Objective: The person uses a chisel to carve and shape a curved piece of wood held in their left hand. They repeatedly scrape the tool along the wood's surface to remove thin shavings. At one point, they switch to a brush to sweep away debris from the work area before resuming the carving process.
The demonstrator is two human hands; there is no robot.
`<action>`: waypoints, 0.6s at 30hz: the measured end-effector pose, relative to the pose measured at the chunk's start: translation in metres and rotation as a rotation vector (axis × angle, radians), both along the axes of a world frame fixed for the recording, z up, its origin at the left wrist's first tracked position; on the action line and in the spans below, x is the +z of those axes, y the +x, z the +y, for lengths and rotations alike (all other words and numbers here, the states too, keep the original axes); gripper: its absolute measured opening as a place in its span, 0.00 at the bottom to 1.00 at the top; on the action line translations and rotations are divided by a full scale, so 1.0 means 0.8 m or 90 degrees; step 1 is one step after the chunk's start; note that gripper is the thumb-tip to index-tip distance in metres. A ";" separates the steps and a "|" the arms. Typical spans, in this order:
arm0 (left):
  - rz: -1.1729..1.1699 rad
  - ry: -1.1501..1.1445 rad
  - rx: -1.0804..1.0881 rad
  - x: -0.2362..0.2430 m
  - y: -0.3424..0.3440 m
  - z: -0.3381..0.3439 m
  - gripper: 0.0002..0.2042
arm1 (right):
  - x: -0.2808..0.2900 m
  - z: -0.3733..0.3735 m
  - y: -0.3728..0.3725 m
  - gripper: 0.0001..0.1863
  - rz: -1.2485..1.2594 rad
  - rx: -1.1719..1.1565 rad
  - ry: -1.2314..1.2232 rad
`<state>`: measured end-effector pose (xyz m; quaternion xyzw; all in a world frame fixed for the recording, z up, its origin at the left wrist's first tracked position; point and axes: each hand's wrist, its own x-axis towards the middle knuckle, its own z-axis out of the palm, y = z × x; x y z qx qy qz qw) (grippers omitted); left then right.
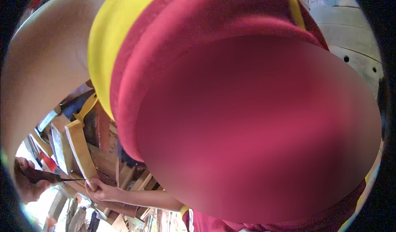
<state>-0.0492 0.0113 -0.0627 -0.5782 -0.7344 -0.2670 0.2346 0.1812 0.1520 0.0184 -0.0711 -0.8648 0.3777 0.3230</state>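
Observation:
At the lower left my right hand [36, 187] is closed around a dark tool [45, 176] with a thin, pointed tip; its exact kind is not clear. The tip points at the lower end of a pale wooden strip [80, 149], at or very near its surface. That same end is pinched between the thumb and fingers of my left hand [101, 190]. The right arm [49, 58] fills the upper left, very close. A red garment [136, 75] with yellow trim spans the middle, much of it blurred, and hides what lies behind.
Beyond the strip lie a yellow forked piece [87, 107], a grey metal piece [48, 120] and a flat pale board [61, 149]. Several wooden slats [142, 180] are piled under the left forearm. A grey planked surface with round holes [342, 30] shows at the upper right.

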 end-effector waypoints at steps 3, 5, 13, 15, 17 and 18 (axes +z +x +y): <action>-0.008 -0.014 0.023 -0.001 -0.001 -0.017 0.21 | -0.003 -0.009 -0.014 0.15 0.005 0.022 -0.014; -0.010 -0.019 0.046 0.006 -0.001 -0.031 0.22 | 0.001 -0.012 -0.022 0.15 0.015 0.042 -0.023; -0.307 -0.022 0.007 0.018 0.051 -0.021 0.15 | 0.015 0.057 -0.029 0.14 0.098 -0.028 -0.192; -0.336 -0.011 0.074 0.039 0.075 -0.043 0.14 | 0.015 0.060 -0.031 0.14 0.142 0.015 -0.292; -0.350 0.002 0.047 0.037 0.079 -0.055 0.14 | 0.008 0.063 -0.007 0.14 0.174 0.003 -0.349; -0.387 0.013 0.007 0.040 0.084 -0.036 0.14 | 0.008 0.075 0.034 0.14 0.198 -0.063 -0.278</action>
